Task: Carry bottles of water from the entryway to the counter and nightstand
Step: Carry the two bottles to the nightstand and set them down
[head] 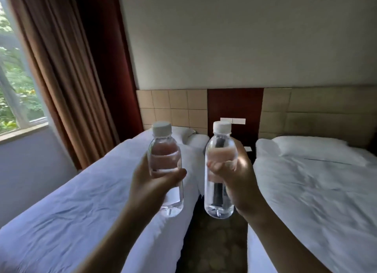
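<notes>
My left hand (151, 183) grips one water bottle (166, 170) upright; my right hand (237, 176) grips the other bottle (219, 170). Both hang above the aisle (216, 232), between two white beds (81, 201).

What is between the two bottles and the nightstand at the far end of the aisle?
Nothing visible. The left hand holds the left bottle and the right hand holds the right bottle over the aisle between the two beds. The nightstand is mostly hidden behind the right hand.

no legible text, bottle labels seemingly blank
</notes>
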The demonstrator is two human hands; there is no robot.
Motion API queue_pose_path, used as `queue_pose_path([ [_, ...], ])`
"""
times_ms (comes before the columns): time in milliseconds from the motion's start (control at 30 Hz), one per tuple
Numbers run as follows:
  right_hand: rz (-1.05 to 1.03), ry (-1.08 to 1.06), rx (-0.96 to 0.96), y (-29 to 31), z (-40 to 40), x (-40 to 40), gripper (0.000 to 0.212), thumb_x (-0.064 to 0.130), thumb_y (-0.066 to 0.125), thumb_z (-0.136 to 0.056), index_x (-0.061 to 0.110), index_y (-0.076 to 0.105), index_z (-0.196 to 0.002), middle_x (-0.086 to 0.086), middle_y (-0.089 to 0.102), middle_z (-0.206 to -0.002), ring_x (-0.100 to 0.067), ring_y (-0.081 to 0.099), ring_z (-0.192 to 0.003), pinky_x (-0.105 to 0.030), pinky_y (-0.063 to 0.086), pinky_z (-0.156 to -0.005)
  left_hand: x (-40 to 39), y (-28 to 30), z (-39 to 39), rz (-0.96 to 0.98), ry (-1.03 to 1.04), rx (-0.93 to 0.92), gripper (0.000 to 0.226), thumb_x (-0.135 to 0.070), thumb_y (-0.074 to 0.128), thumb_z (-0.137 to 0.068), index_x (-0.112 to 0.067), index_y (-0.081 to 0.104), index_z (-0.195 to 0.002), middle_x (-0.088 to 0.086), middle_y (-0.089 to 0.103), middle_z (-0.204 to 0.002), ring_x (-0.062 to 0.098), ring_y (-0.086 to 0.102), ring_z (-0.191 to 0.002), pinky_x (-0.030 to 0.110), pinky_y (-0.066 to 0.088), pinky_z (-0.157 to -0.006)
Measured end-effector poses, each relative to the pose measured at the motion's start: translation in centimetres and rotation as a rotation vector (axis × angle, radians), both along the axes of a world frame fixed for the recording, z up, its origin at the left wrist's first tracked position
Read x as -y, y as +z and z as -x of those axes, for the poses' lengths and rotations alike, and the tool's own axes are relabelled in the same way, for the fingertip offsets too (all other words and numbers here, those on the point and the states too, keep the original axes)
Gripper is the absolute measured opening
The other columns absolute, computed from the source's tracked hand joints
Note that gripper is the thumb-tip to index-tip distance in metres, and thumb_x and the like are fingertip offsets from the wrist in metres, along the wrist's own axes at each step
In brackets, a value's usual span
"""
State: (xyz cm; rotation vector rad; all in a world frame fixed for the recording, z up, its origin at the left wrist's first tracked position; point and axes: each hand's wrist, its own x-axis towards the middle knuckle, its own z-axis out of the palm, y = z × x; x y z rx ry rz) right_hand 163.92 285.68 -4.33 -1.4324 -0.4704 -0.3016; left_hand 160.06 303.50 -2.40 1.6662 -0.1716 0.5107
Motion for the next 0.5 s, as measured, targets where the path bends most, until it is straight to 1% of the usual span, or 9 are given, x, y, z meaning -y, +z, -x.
queue_pose_path([
  [67, 0.007, -0.065, -0.008, -0.2, -3.2, 0.6, 0.044, 0.031, 0.069, -0.075, 0.044, 0.053, -0.114, 0.021, 0.065, -0.094, -0.003, 0.067, -0.095, -0.016, 0.055, -0.07, 0.3, -0.1, -3.9, 0.053, -0.038, -0.01, 0.042, -0.021, 0.078, -0.058, -0.023, 0.066, -0.098, 0.012, 0.07, -0.089, 0.033, 0.071, -0.086, 0.05, 0.062, -0.074],
  [133, 0.009, -0.119, -0.014, -0.4, -6.3, 0.8, 0.044, 0.028, 0.067, -0.075, 0.043, 0.053, -0.114, 0.022, 0.065, -0.093, -0.002, 0.066, -0.095, -0.013, 0.054, -0.069, 0.3, -0.3, -7.7, 0.08, -0.076, -0.015, 0.043, -0.029, 0.077, -0.055, -0.023, 0.067, -0.097, 0.011, 0.07, -0.088, 0.035, 0.071, -0.087, 0.058, 0.059, -0.078],
  [233, 0.015, -0.185, -0.023, -0.7, -11.5, 0.8, 0.045, 0.028, 0.068, -0.074, 0.041, 0.054, -0.114, 0.02, 0.066, -0.092, -0.005, 0.067, -0.094, -0.014, 0.053, -0.069, 0.3, -0.7, -14.0, 0.086, -0.122, -0.025, 0.041, -0.032, 0.075, -0.053, -0.025, 0.068, -0.093, 0.011, 0.071, -0.086, 0.035, 0.071, -0.085, 0.059, 0.059, -0.078],
  [333, 0.017, -0.247, -0.019, -1.3, -17.5, 0.4, 0.049, 0.03, 0.07, -0.073, 0.035, 0.055, -0.118, 0.017, 0.067, -0.092, -0.007, 0.067, -0.093, -0.017, 0.054, -0.071, -0.3, -1.6, -21.2, 0.106, -0.164, -0.055, 0.045, -0.029, 0.079, -0.054, -0.021, 0.068, -0.097, 0.011, 0.072, -0.086, 0.036, 0.072, -0.086, 0.056, 0.06, -0.077],
  [400, 0.01, -0.29, -0.022, -1.5, -21.8, -0.1, 0.048, 0.027, 0.069, -0.074, 0.036, 0.055, -0.119, 0.017, 0.067, -0.093, -0.007, 0.067, -0.094, -0.022, 0.056, -0.071, -0.9, -2.0, -26.1, 0.105, -0.201, -0.058, 0.045, -0.026, 0.079, -0.057, -0.02, 0.067, -0.1, 0.01, 0.072, -0.087, 0.034, 0.073, -0.085, 0.052, 0.061, -0.076],
  [433, 0.017, -0.308, -0.019, -1.5, -24.0, -0.4, 0.047, 0.027, 0.069, -0.074, 0.037, 0.055, -0.118, 0.017, 0.067, -0.094, -0.008, 0.067, -0.095, -0.024, 0.057, -0.072, -1.1, -2.0, -28.5, 0.101, -0.224, -0.049, 0.043, -0.025, 0.078, -0.058, -0.021, 0.066, -0.1, 0.011, 0.071, -0.087, 0.032, 0.072, -0.084, 0.049, 0.062, -0.074],
  [500, 0.04, -0.344, -0.018, -1.2, -28.5, -1.1, 0.046, 0.028, 0.069, -0.075, 0.04, 0.055, -0.117, 0.015, 0.067, -0.096, -0.01, 0.067, -0.097, -0.029, 0.06, -0.074, -1.6, -1.7, -33.5, 0.082, -0.272, -0.027, 0.039, -0.02, 0.077, -0.061, -0.026, 0.065, -0.098, 0.01, 0.07, -0.089, 0.024, 0.072, -0.081, 0.036, 0.063, -0.067],
])
